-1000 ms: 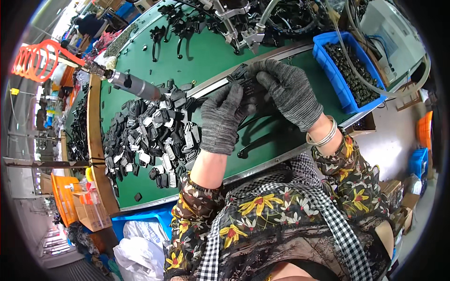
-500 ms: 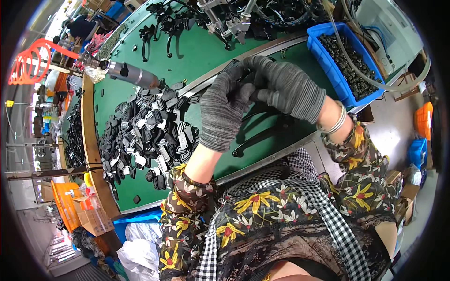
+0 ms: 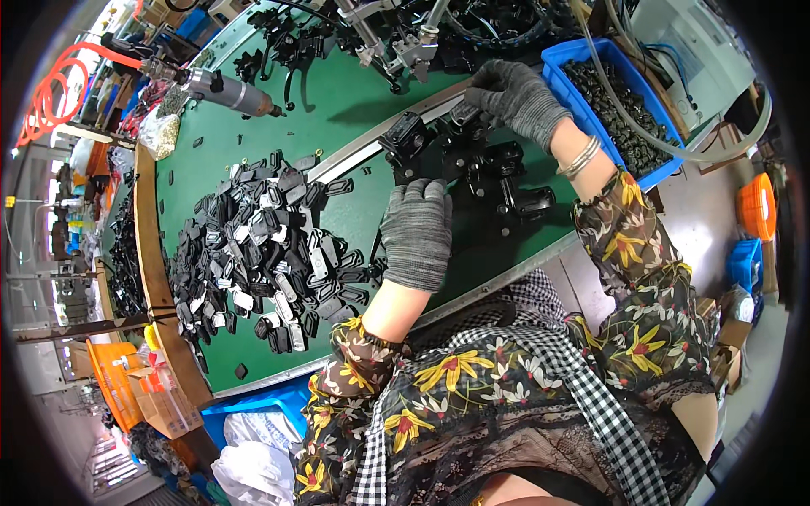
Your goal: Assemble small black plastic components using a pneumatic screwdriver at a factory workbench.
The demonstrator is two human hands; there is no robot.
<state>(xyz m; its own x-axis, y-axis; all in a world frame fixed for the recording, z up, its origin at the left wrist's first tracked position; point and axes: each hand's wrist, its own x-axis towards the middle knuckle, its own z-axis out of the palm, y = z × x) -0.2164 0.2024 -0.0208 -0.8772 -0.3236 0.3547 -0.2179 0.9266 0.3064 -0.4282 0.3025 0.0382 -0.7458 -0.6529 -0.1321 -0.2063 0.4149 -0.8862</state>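
Note:
My left hand (image 3: 418,236), in a grey knitted glove, is over the near part of the green bench with its fingers together and curled down. Whatever lies under its fingertips is hidden. Farther right, my gloved right hand (image 3: 519,99) is closed at the end of a black lever assembly (image 3: 464,112). Several more black lever assemblies (image 3: 504,160) lie side by side below it. Another blocky black assembly (image 3: 406,135) sits just beyond my left hand. To the left of that hand spreads a heap of small black covers (image 3: 270,244), some showing pale undersides.
A blue bin (image 3: 553,57) full of small dark parts stands right of my right hand. A power driver (image 3: 228,93) hangs on a red coiled hose at the upper left. Metal fixture arms (image 3: 413,55) reach over the bench, and a metal rail (image 3: 359,152) crosses it.
My hands were together over the bench and have parted. The right moved up and right, the left slightly down. The lever assemblies between them are now uncovered.

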